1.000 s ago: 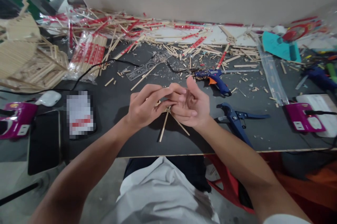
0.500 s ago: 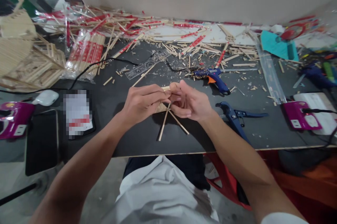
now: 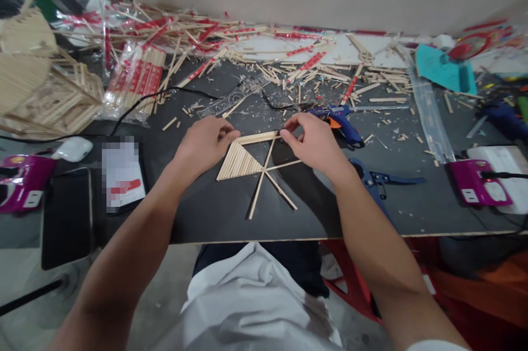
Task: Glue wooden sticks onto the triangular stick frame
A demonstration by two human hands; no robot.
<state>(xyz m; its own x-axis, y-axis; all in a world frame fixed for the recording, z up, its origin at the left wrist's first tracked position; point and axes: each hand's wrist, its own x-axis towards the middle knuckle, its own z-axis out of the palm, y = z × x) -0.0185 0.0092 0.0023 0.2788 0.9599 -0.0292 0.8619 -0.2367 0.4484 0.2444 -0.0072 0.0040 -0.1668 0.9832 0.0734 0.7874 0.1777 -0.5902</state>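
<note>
A spoked frame of thin wooden sticks [image 3: 242, 162] lies on the dark table, one wedge filled with sticks laid side by side and bare spokes fanning out from the centre. Along its far edge, a few sticks [image 3: 259, 137] run between my hands. My left hand [image 3: 208, 144] has thumb and fingers closed at the left end of a stick there, beside the filled wedge. At the opposite end, my right hand [image 3: 311, 144] pinches the stick with thumb and forefinger. The fingertips partly cover both stick ends.
Beyond my right hand lies a blue glue gun [image 3: 344, 124], with blue cutters [image 3: 373, 180] nearer. Packaged chopsticks [image 3: 134, 81] and stick offcuts spread across the back. A phone [image 3: 66, 219] and a pixelated item [image 3: 124, 175] are left; a purple power socket [image 3: 474, 183] sits right.
My hands were close together over the frame; they have moved apart to either end of its far edge. The filled wedge and the sticks between them now show.
</note>
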